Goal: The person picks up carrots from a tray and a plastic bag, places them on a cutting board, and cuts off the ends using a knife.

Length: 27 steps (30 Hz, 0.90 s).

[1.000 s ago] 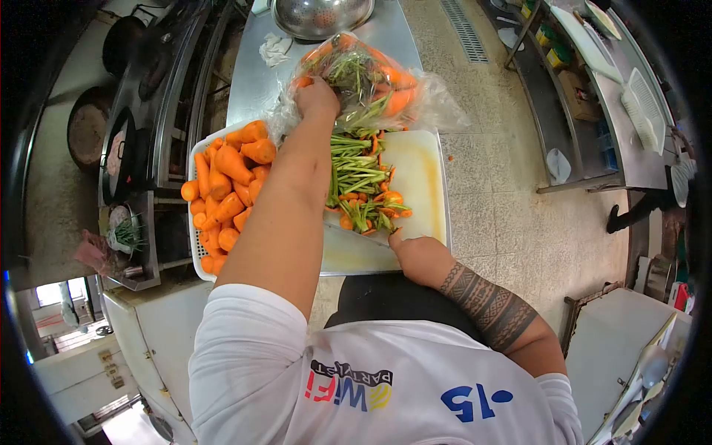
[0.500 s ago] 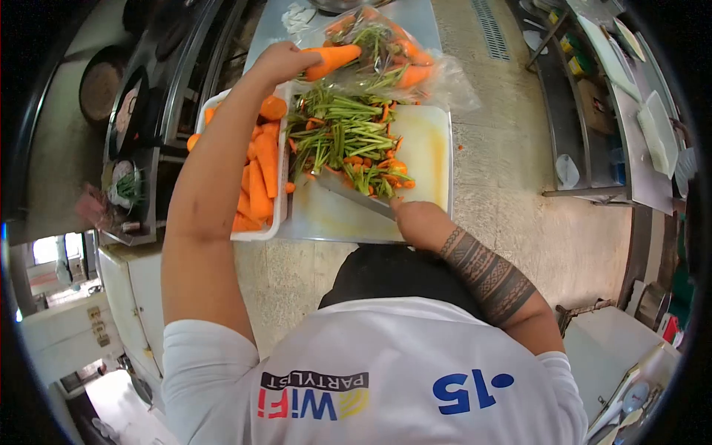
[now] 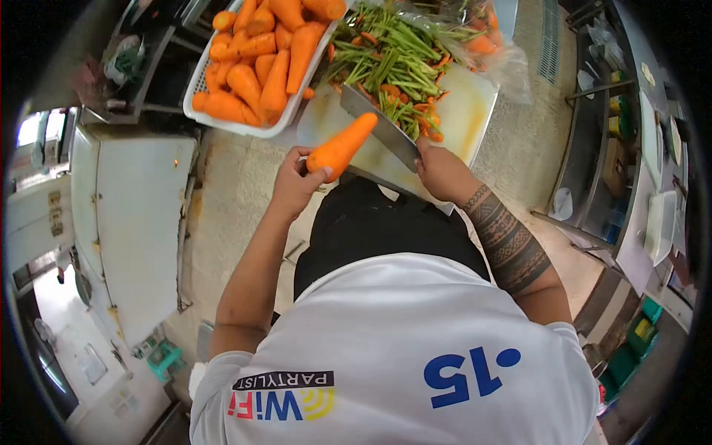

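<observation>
In my left hand [image 3: 300, 182] is a whole orange carrot [image 3: 343, 147], held by its thick end with the tip pointing up and right. My right hand [image 3: 443, 172] grips the handle of a wide-bladed knife [image 3: 382, 127], its blade slanting over the cutting board [image 3: 463, 111] beside the cut greens. A heap of green carrot stems [image 3: 400, 55] with orange cut ends covers the upper part of the board. Left of the board stands a white basket [image 3: 194, 93] full of carrots [image 3: 256, 46].
A clear plastic bag [image 3: 512, 70] with more carrots lies past the board at the upper right. Metal shelves [image 3: 586, 167] line the right side. A white cabinet [image 3: 144, 222] stands on the left, with a green stool [image 3: 165, 357] beyond it.
My left hand has come back from the bag toward my body with the carrot. My right hand still holds the knife near the board. The whole view has shifted and turned.
</observation>
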Tool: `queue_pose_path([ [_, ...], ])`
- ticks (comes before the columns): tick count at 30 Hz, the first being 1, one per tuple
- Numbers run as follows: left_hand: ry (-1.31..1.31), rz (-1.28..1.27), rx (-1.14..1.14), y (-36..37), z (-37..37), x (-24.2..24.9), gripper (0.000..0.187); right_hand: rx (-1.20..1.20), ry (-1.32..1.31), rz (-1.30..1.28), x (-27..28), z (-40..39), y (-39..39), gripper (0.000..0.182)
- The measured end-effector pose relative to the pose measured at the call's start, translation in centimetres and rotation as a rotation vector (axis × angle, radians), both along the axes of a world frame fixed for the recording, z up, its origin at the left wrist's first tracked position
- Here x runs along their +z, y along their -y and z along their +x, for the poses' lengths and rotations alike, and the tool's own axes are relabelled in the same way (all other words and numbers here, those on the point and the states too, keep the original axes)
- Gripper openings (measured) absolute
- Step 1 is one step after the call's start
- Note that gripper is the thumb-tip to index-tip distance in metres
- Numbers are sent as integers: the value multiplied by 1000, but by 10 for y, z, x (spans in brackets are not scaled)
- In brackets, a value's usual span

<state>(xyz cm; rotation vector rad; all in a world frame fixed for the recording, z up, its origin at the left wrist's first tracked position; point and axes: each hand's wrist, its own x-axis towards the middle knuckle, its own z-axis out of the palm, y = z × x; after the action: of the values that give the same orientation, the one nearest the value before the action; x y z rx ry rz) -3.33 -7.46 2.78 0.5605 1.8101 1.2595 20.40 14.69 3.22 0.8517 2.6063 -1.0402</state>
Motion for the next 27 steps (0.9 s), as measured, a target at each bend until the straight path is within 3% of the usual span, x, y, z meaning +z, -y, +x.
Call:
queue_pose_path([
  [5,-114,-131,-69,26,17,-49,55,1,7,59,6,-4,10,23],
  [13,-100,-169,-48,29,21,-57,56,-28,-219,124,50,-27,21,23],
  [16,-71,-160,-50,30,20,-57,57,45,-59,126,-10,-27,25,20],
  [20,-214,-142,-90,27,10,-52,59,3,-65,80,-10,-20,16,23],
  [23,-500,-236,-176,11,6,30,63,-14,-123,134,-7,-7,8,22],
  [27,-937,-280,-412,-18,-19,69,65,-61,-5,117,8,-6,14,21],
])
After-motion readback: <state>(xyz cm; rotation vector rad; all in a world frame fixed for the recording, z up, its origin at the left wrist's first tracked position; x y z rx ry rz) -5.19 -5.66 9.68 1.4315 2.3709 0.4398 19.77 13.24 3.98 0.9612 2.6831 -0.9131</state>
